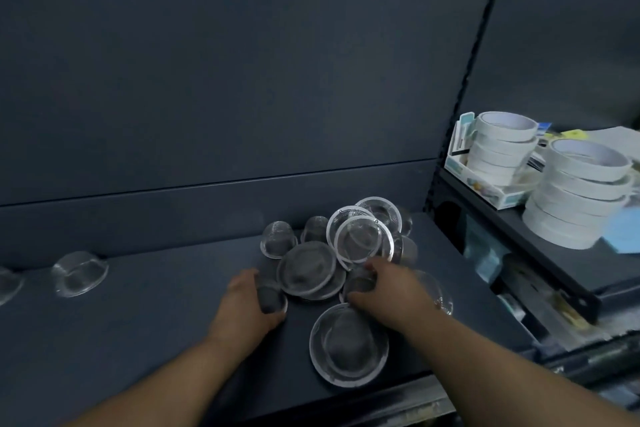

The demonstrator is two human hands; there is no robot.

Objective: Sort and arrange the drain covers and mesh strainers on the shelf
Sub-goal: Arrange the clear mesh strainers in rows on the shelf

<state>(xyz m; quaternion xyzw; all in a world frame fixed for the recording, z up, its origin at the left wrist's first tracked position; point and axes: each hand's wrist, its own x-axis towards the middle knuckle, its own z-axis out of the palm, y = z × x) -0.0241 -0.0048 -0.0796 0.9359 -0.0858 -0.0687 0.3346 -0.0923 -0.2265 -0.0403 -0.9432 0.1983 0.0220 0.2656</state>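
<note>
shelf: dark grey, flat, with a dark back panel rising behind it.

heap of mesh strainers: right of the shelf's middle, touching and overlapping.
- large strainer: dome up, wide flat rim, nearest the front edge, just below the right hand.
- broad strainer: dome up, in the heap's middle, between the two hands, lying on another rim beneath it.
- tilted strainers: two or three, bright rims facing the camera, leaning at the back right of the heap.
- two small domes: dome up, at the back left of the heap, near the panel.

stray strainer: dome up, well apart at the left, against the panel; another is cut off by the left edge.

left hand: fingers curled round a small mesh strainer at the heap's left edge, low on the shelf.

right hand: thumb and fingers curled on a second small strainer in the heap; the grip is blurred.

tape rolls: white, in two stacks on the neighbouring shelf at the right, beside a small box.
</note>
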